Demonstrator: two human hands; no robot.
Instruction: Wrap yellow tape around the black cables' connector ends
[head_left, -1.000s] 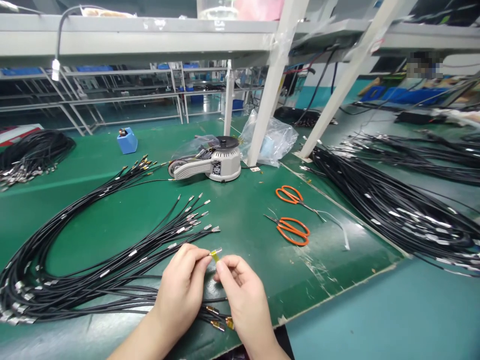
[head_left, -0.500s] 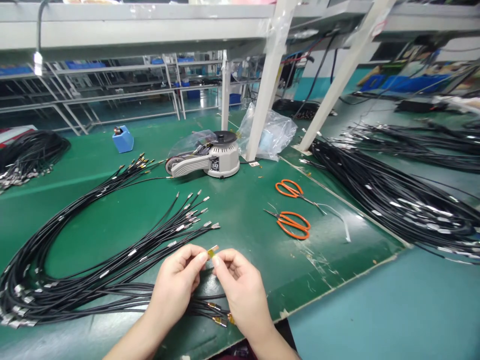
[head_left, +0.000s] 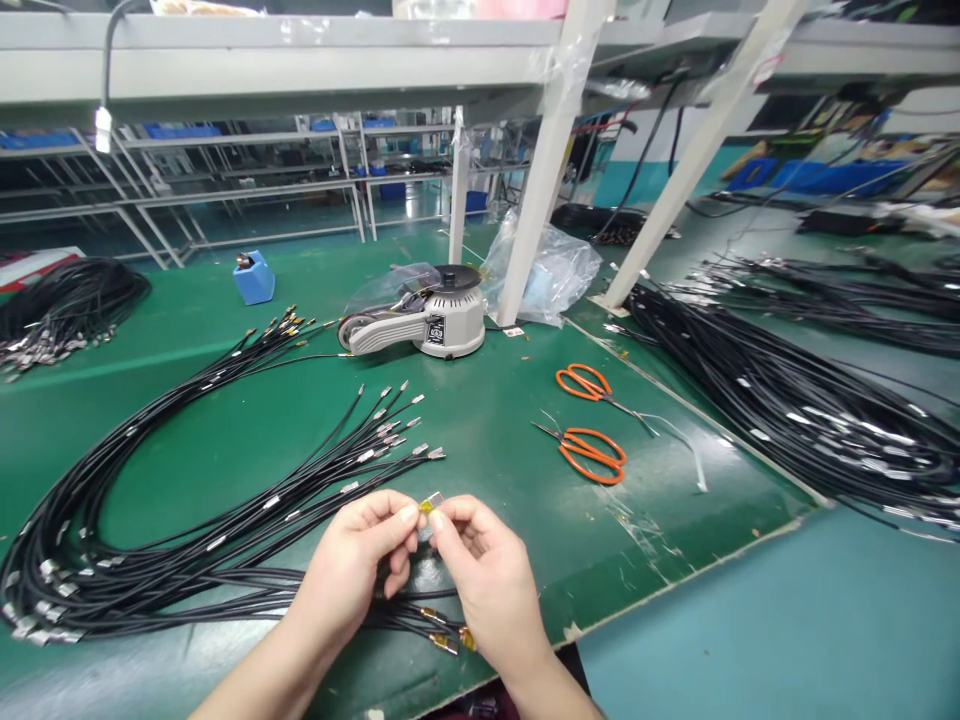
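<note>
Between both hands, above the green table, is a cable's metal connector (head_left: 436, 498) with a small piece of yellow tape (head_left: 426, 507) around it. My left hand (head_left: 352, 560) pinches the connector's cable end between thumb and index finger. My right hand (head_left: 491, 570) is closed at the tape from the other side, thumb against index finger; its grip on the tape is partly hidden. Under the hands lie several cable ends with yellow-taped connectors (head_left: 443, 643). A looped bundle of black cables (head_left: 240, 520) spreads to the left, its bare metal connectors pointing at the middle of the table.
A round grey tape dispenser (head_left: 450, 325) stands behind the cables, with a blue tape holder (head_left: 255, 278) farther left. Two orange-handled scissors (head_left: 594, 456) lie to the right. Beyond a white post (head_left: 555, 160) and clear plastic bag (head_left: 555, 270) are more black cables (head_left: 787, 390).
The yellow tape strip hung down from the connector and now sits folded close around it. My left fingers have shifted up to the taped spot, and my right hand has stayed beside it.
</note>
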